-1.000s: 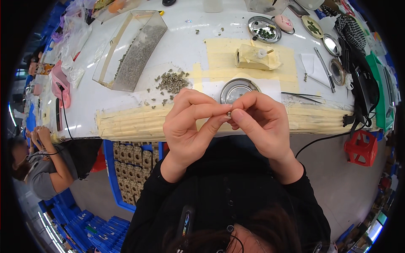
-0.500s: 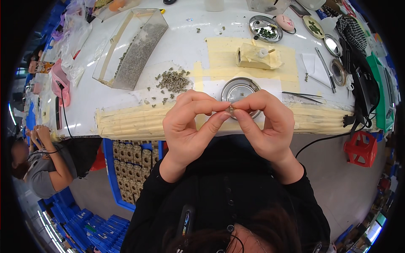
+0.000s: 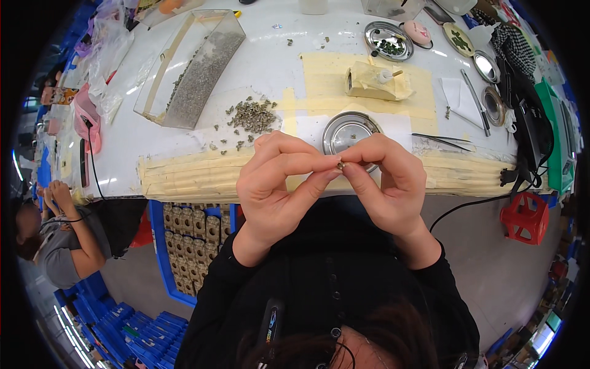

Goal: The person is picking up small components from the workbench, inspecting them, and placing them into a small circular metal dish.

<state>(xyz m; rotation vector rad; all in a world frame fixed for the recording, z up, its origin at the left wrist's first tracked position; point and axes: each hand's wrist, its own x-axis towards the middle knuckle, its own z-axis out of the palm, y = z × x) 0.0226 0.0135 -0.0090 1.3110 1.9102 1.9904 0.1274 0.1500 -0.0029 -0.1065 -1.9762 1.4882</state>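
My left hand (image 3: 276, 184) and my right hand (image 3: 387, 184) meet fingertip to fingertip above the table's front edge. Between them they pinch a tiny greenish-brown metal part (image 3: 340, 165); both thumbs and forefingers close on it. Just behind the fingers a round shallow metal dish (image 3: 344, 129) rests on white paper. To the left of the dish lies a loose pile of small grey-green parts (image 3: 252, 115). My black sleeves cover both forearms.
A clear plastic tray (image 3: 193, 67) with grey granules lies at the back left. A tape-wrapped block (image 3: 375, 83), other small metal dishes (image 3: 387, 40), tweezers (image 3: 439, 138) and black cables (image 3: 528, 147) crowd the right. A red stool (image 3: 525, 218) stands right; a seated person (image 3: 58, 240) is at left.
Both hands have shifted slightly to the right and the fingertips have turned a little around the small part; the grip is kept.
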